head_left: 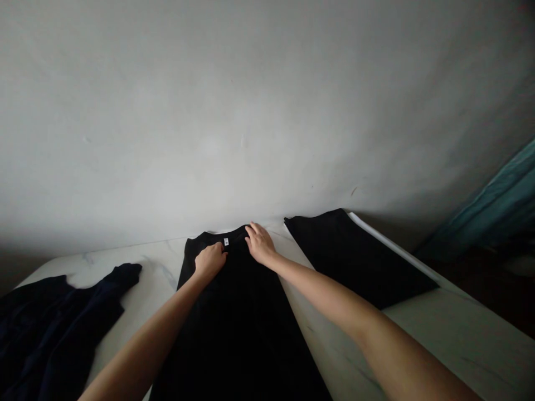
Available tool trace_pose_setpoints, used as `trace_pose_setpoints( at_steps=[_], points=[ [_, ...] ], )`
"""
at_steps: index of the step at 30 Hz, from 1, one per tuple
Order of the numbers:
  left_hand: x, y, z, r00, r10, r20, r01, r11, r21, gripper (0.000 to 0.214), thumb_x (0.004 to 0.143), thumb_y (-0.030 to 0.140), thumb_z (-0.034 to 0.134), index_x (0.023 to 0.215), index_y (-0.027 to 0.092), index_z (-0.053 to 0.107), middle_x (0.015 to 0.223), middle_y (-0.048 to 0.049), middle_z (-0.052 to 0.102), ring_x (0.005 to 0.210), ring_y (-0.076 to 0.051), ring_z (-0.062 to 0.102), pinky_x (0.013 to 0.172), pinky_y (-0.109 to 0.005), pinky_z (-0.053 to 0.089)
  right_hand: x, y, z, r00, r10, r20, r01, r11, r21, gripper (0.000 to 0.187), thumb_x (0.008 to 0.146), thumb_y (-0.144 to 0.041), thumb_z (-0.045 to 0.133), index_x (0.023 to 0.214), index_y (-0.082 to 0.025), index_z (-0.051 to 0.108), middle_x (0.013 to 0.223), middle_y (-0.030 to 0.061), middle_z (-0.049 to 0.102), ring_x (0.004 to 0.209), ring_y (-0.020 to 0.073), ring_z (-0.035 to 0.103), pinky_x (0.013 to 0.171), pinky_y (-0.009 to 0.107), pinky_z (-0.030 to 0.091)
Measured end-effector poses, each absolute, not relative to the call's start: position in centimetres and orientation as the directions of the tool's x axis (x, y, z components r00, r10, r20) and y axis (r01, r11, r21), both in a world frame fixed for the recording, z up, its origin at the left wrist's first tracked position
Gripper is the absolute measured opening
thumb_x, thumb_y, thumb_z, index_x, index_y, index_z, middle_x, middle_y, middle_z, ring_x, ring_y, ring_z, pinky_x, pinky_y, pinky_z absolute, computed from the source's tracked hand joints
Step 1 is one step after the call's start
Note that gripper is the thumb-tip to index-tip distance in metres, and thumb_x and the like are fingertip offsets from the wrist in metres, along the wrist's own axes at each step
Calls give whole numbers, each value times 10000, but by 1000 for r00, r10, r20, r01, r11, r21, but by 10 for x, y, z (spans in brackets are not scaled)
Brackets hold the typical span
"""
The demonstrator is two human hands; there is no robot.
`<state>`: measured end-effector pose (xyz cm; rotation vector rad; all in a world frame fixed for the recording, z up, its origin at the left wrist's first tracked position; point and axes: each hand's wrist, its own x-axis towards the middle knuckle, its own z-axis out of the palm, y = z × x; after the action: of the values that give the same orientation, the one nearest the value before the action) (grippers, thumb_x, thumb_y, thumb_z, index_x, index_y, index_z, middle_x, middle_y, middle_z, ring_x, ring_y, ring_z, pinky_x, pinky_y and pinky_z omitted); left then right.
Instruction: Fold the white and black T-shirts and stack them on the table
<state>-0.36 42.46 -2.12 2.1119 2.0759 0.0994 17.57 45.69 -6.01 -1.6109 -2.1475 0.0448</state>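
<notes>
A black garment [238, 323] lies lengthwise on the white marbled table [438, 328], folded into a long strip, its collar with a small white label [226, 241] at the far end. My left hand [210, 260] rests curled on the collar just left of the label, fingers closed on the fabric. My right hand [259, 243] lies on the collar's right side, fingers stretched and pressing the cloth flat. Both forearms reach forward over the garment.
A folded black garment [355, 256] lies on the table to the right, near the wall. A crumpled dark navy garment [54, 323] sits at the left edge. A pale wall [251, 111] rises behind the table. Teal fabric [497, 206] shows at far right.
</notes>
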Motion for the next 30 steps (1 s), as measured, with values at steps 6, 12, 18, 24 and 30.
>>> trace_pose_setpoints(
  at_steps=[6,12,18,24,30],
  points=[
    [-15,432,-34,5,998,-56,966,10,259,225,878,373,533,983,211,648,1042,-108,712,989,-289,664,747,-325,493,175,447,-86,-291,948,130,898,318,-304,680,993,-538,306,1520,-108,290,1581,182,216,1471,283,170,1182,464,141],
    [-38,431,-35,-39,949,-312,646,262,717,422,675,425,780,971,162,633,822,-45,676,740,-203,656,562,-243,475,174,454,-81,-214,972,95,920,233,-315,804,973,-620,230,1531,-41,210,1594,200,133,1483,286,94,1186,432,117],
    [-33,377,-29,0,978,-207,180,204,962,887,569,347,863,1340,272,430,899,11,612,632,-107,585,539,-209,474,174,452,-80,-209,977,45,932,213,-294,821,964,-633,204,1537,-45,188,1603,179,95,1485,279,71,1189,418,79],
    [-10,350,-33,48,988,-144,186,133,974,463,617,243,801,1058,173,682,788,5,614,594,-84,554,517,-189,452,172,452,-80,-193,979,58,944,202,-261,799,976,-602,239,1538,-38,172,1600,188,108,1481,294,91,1178,437,88],
    [-16,349,-34,15,936,-352,175,344,923,627,603,91,765,1211,78,613,716,-17,639,615,-126,628,620,-257,548,172,456,-83,-197,980,41,949,201,-244,810,970,-613,239,1542,-45,163,1605,182,100,1483,296,81,1184,444,79]
  ],
)
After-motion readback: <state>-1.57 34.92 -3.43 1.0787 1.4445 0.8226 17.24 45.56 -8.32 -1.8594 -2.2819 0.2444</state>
